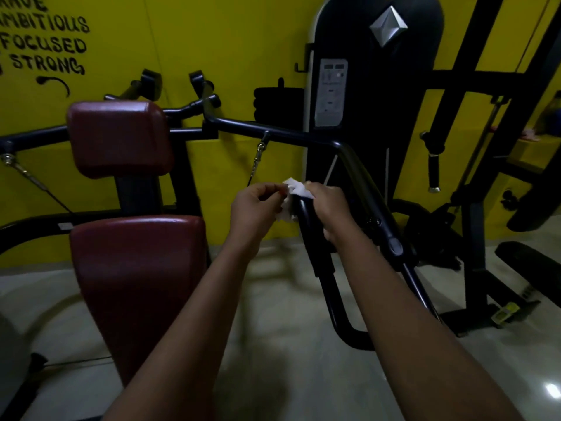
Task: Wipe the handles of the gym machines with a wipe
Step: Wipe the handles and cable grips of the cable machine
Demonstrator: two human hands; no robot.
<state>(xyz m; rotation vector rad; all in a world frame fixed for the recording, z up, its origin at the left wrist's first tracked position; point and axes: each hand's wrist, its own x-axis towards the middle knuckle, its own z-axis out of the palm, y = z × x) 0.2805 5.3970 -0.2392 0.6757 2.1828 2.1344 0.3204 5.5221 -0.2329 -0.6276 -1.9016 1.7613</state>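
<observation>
A white wipe (294, 192) is held between both hands at the top of a black upright handle (305, 220) of a gym machine. My left hand (253, 206) pinches the wipe's left edge with fingertips. My right hand (329, 205) holds the wipe's right side and lies over the handle; whether it wraps the handle is hidden. The handle belongs to a black curved arm bar (358, 165) running back to the machine's frame.
A dark red seat (136, 281) and back pad (120, 138) sit left of the handle. A black weight-stack tower (373, 86) stands behind against a yellow wall (212, 41). Another black frame (473, 208) with a hanging grip (433, 168) is at right. The floor (288, 344) is pale.
</observation>
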